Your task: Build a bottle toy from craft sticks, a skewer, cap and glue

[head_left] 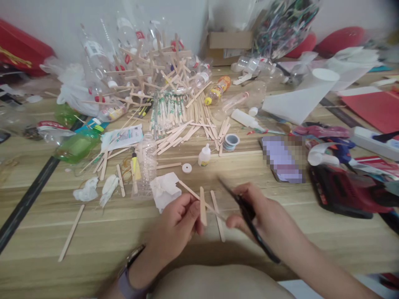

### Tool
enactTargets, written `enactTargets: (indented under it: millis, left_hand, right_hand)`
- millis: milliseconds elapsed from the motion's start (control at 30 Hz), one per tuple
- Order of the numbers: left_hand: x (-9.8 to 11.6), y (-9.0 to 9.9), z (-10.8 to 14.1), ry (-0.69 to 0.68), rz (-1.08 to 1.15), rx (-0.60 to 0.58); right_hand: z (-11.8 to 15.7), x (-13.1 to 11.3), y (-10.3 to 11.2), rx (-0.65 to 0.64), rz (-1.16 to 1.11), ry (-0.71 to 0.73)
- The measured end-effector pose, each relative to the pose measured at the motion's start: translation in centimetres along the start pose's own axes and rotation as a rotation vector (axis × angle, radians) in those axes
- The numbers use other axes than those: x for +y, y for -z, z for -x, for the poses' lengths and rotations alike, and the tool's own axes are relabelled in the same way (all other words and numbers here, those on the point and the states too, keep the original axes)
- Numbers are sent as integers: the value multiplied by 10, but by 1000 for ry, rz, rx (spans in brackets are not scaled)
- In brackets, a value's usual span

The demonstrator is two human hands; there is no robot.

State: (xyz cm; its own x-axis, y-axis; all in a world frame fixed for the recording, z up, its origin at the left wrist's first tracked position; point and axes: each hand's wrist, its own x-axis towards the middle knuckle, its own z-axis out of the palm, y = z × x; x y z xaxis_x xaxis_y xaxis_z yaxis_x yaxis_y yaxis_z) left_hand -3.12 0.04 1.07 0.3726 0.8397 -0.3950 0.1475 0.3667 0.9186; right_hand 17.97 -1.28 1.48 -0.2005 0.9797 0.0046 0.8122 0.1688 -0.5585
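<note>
My left hand, with a watch on its wrist, pinches two flat wooden sticks that cross each other. The shorter stick stands nearly upright, and the longer stick slants down to the right toward my right thumb. My right hand is closed around black scissors, blurred, with the blades pointing up and left. Another wooden stick lies on the table between my hands. A crumpled white tissue lies just beyond my left hand.
A small glue bottle, a white ring and a grey cup stand farther back. Piled sticks and plastic bottles fill the back left. A phone and red power tool lie right.
</note>
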Motion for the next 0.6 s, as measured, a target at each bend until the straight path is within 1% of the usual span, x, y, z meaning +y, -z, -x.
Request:
enactTargets:
  millis: [67, 133, 200, 267, 333, 400, 433, 467, 500, 533, 567, 600]
  left_hand:
    - [2, 2, -1, 32, 77, -7]
    - [3, 4, -2, 46, 160, -12]
    - [4, 5, -4, 72, 250, -50]
    - [4, 5, -6, 109, 332, -123]
    - [2, 6, -9, 126, 393, -196]
    - [-1, 6, -10, 108, 431, -253]
    - [-2, 6, -11, 92, 439, -271]
    - [-3, 5, -11, 75, 443, -281]
    - [-4, 5, -11, 58, 444, -283]
    - [-4, 5, -11, 45, 443, -284]
    - [-5, 5, -12, 40, 439, -281]
    - [-5, 5, -12, 39, 433, -275]
  right_hand:
    - [-5, 18, 1, 52, 75, -73]
    - [-9, 37, -3, 40, 188, -109]
    - [-12, 51, -9, 9, 210, -69]
    - [-14, 56, -13, -43, 207, -19]
    - [-15, 53, -12, -102, 277, 3]
    - [-16, 42, -6, -132, 424, -5]
    - [-17, 35, -2, -122, 494, -11]
    - [-18, 27, 2, -91, 514, 4]
    - [-20, 19, 5, -45, 473, 44]
    - [-23, 11, 7, -2, 370, 105]
    - [-25, 3, 8, 22, 222, 176]
    - [-28, -3, 8, 9, 61, 252]
